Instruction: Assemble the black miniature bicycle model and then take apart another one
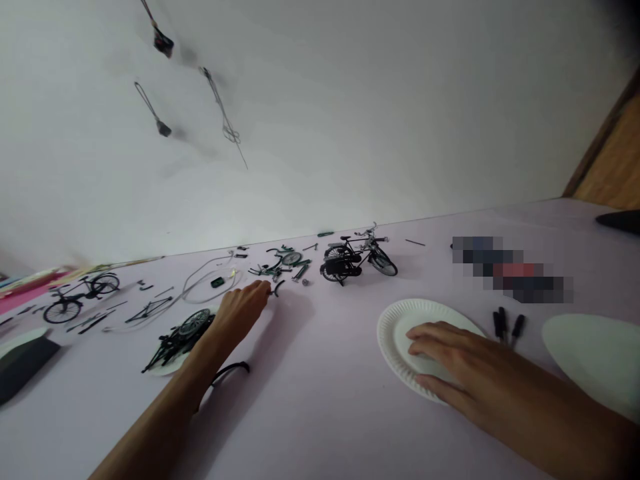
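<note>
Site: indoor hobby workspace, apparently domestic rather than industrial. Observed: a long pale lilac table [310,413] against a white wall [320,120], a model bicycle [353,259], loose parts [283,265], small screwdrivers [507,327], a paper plate [393,343], and wooden paneling [613,160] beyond.

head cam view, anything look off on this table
The black miniature bicycle on the paper plate looks odd: it lies tipped over in a tangled heap, while the black model bicycle farther back appears to stand upright. Green bicycle parts also lie scattered beyond the left hand.
</note>
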A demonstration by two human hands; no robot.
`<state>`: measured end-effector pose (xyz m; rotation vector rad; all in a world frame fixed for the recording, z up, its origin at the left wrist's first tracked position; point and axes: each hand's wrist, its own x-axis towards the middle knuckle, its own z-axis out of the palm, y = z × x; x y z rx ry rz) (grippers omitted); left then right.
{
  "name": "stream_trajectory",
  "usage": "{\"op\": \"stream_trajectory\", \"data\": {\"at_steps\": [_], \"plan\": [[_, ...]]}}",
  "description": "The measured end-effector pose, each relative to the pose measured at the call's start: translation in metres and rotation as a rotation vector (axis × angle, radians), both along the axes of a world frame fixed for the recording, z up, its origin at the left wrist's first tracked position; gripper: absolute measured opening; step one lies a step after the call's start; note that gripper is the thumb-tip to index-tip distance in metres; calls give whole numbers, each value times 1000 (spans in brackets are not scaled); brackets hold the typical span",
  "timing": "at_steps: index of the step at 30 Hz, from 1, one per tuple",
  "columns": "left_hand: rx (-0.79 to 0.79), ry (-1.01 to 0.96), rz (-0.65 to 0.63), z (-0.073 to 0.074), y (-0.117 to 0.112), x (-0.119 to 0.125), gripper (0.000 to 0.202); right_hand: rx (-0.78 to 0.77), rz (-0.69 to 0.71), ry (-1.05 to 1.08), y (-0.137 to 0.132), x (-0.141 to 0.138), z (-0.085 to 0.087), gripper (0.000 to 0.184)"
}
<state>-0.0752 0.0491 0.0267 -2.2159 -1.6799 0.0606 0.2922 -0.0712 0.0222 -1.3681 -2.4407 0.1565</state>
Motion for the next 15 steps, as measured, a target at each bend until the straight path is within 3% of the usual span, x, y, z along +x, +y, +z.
{"op": "stream_trajectory", "data": {"at_steps": [6, 11, 15], "plan": [[-31, -90, -31, 5, 4, -6, 23, -19, 4, -10, 0, 6, -7, 20], [-76, -209, -55, 8, 9, -6, 36, -19, 30, -10, 1, 6, -8, 20], [-105, -282, -66, 18, -19, -23, 35, 10, 48, 12, 3, 6, -9, 24]]}}
